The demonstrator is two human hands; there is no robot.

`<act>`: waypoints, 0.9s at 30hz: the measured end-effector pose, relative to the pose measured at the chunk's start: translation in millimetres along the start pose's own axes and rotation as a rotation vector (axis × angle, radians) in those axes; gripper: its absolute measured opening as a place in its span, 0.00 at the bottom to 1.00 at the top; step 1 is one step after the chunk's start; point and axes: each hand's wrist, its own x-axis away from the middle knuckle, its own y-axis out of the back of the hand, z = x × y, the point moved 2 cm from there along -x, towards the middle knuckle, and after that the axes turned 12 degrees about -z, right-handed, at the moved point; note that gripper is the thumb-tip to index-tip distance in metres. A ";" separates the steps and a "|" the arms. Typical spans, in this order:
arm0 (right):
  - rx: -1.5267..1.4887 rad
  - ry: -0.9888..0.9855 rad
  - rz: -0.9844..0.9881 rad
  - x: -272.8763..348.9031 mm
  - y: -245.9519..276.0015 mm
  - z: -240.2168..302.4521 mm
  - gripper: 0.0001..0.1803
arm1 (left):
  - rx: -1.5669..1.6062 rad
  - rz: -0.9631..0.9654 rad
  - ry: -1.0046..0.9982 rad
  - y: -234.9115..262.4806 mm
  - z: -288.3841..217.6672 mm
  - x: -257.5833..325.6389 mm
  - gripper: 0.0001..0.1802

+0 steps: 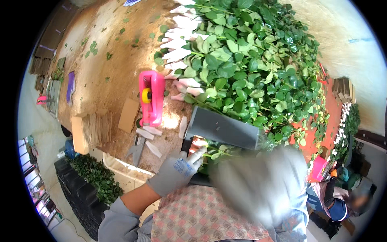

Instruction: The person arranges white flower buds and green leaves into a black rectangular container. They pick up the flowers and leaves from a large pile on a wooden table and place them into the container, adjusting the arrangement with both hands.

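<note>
Before you spreads a brown counter (pixel 100 68): scissors (pixel 138 151) near its close edge, then your gloved left hand (pixel 173 172), half-curled, at a leafy stem (pixel 219 153) beside a gray plate (pixel 225 128), hold unclear; your right hand (pixel 258 183) blurs, grip impossible to tell.

Hot pink on the tape dispenser (pixel 158 101), left of centre, yellow roll (pixel 146 95) inside! Green leaves (pixel 250 60) flood the upper middle, white tips (pixel 177 54) down their left side. Grey left glove (pixel 176 171), blue print, lower centre; beneath, an apron (pixel 201 211) in pink-and-grey diamonds.
</note>
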 end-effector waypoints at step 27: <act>0.486 0.209 0.250 32.0 31.2 48.4 0.12 | 0.192 -0.127 -0.099 -19.0 20.3 7.5 0.23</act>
